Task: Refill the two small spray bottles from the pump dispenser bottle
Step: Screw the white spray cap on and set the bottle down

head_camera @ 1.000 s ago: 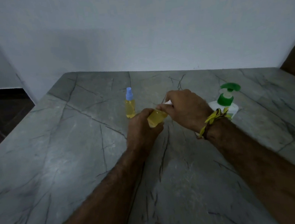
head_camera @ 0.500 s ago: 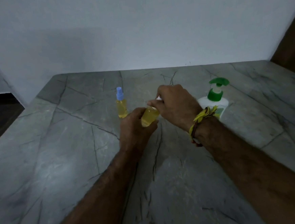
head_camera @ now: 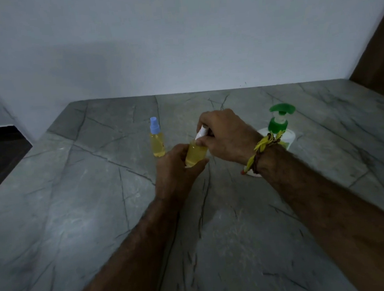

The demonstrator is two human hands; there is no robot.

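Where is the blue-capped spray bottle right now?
Head view: the blue-capped spray bottle stands upright on the table, untouched, left of the left hand.

A plain indoor room (probably a home): grey marble-look counter (head_camera: 82, 223) set against a bare white wall (head_camera: 178, 36).

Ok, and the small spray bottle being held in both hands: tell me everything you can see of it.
The held spray bottle is small, clear plastic by its look, and filled with yellowish liquid. It carries a white spray top and tilts with the top leaning up and to the right. It is held above the grey stone counter. The left hand grips its body from below; the right hand pinches the white top.
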